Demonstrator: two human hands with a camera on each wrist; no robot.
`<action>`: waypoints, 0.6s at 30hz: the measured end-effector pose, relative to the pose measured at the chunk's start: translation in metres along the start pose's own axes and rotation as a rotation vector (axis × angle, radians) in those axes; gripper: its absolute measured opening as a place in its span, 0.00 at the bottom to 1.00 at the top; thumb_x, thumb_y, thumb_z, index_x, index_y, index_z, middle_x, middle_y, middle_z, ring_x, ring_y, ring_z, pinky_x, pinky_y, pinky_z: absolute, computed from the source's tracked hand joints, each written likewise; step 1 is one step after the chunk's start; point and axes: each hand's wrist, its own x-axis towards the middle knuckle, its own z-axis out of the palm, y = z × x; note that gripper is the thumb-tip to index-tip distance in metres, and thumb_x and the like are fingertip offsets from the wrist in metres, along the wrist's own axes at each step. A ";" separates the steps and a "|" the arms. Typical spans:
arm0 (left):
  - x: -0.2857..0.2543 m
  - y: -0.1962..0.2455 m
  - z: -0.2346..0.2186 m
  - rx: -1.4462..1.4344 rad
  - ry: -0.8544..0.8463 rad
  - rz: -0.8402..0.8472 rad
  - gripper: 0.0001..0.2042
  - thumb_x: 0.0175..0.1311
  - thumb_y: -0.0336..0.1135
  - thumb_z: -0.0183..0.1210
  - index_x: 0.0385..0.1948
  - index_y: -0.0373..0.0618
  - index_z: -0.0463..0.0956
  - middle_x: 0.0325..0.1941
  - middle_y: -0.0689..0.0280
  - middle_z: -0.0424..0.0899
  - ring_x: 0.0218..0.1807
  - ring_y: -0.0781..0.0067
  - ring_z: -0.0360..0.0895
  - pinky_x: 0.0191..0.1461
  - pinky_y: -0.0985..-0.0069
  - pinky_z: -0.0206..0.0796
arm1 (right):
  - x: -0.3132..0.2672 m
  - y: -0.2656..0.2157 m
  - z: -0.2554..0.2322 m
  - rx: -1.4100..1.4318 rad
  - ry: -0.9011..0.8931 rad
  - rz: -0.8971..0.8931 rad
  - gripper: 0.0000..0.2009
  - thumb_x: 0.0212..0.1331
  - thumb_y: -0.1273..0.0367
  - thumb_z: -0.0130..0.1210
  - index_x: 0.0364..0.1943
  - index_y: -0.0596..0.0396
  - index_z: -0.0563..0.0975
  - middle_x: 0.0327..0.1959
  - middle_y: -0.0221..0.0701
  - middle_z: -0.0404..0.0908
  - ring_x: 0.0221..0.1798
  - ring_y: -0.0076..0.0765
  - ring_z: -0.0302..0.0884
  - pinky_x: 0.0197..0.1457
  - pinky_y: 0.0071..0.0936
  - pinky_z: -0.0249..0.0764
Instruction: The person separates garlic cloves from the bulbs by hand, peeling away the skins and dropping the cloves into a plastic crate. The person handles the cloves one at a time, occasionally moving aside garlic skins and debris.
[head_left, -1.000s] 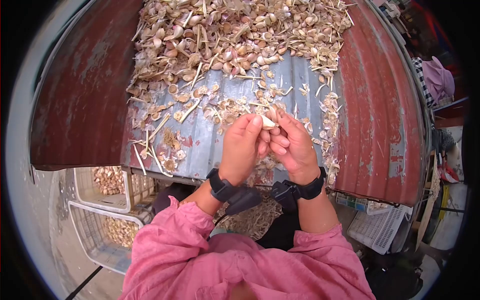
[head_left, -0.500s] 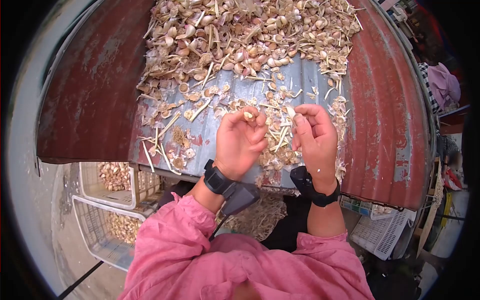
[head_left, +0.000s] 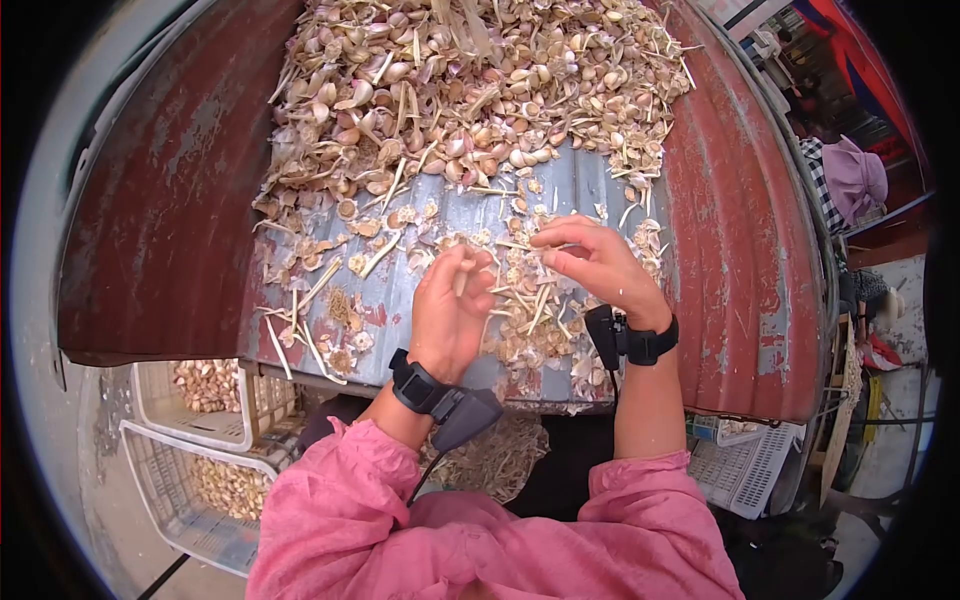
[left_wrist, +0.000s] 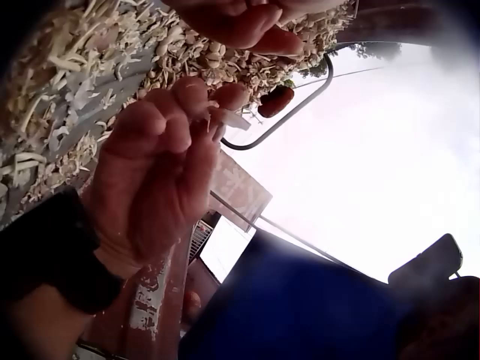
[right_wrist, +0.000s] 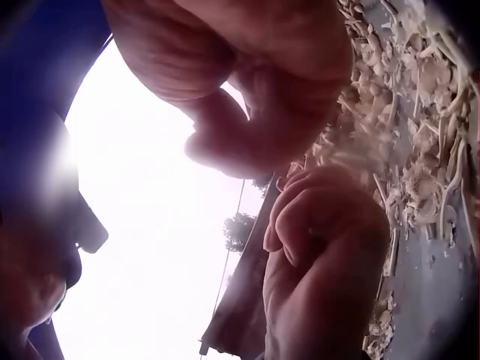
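My left hand (head_left: 448, 310) is raised over the near part of a metal sheet (head_left: 400, 340), palm turned inward. In the left wrist view its thumb and fingertip pinch a thin pale garlic piece (left_wrist: 232, 118). My right hand (head_left: 605, 268) hovers just to the right, its fingers fairly straight and the thumb apart from them, with nothing visible between. Beneath both hands lie garlic skins and dry stems (head_left: 535, 300). Beyond them spreads a large heap of garlic cloves (head_left: 470, 90).
Two pale plastic crates (head_left: 180, 500) with garlic cloves stand at lower left. Another plastic crate (head_left: 745, 470) is at lower right. Red corrugated sides (head_left: 160, 230) flank the work surface. A pile of dry scraps (head_left: 490, 460) lies below the near edge.
The hands, together at a whitish clove a second ago, moved apart. Since then the right hand has come back leftward and flattened out, and the white piece at its fingertips is no longer visible.
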 end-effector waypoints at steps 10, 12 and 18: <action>0.012 0.001 -0.015 0.101 0.054 -0.026 0.09 0.59 0.32 0.48 0.39 0.41 0.68 0.31 0.69 0.69 0.32 0.78 0.69 0.29 0.83 0.63 | 0.134 0.108 -0.017 -0.290 0.232 0.437 0.10 0.39 0.70 0.56 0.29 0.60 0.76 0.26 0.41 0.77 0.31 0.42 0.75 0.36 0.32 0.69; 0.013 0.000 -0.014 0.092 0.086 -0.035 0.08 0.60 0.32 0.47 0.39 0.41 0.68 0.29 0.70 0.70 0.30 0.81 0.69 0.26 0.85 0.62 | 0.119 0.096 -0.010 -0.500 0.181 0.290 0.10 0.35 0.73 0.54 0.28 0.55 0.77 0.24 0.39 0.77 0.29 0.40 0.74 0.35 0.30 0.69; 0.009 -0.006 -0.008 0.164 0.049 -0.094 0.12 0.62 0.37 0.46 0.43 0.42 0.67 0.28 0.71 0.72 0.28 0.84 0.69 0.22 0.87 0.58 | 0.041 -0.014 0.020 -0.022 0.317 0.076 0.23 0.48 0.76 0.48 0.52 0.58 0.63 0.31 0.37 0.79 0.26 0.31 0.76 0.30 0.20 0.70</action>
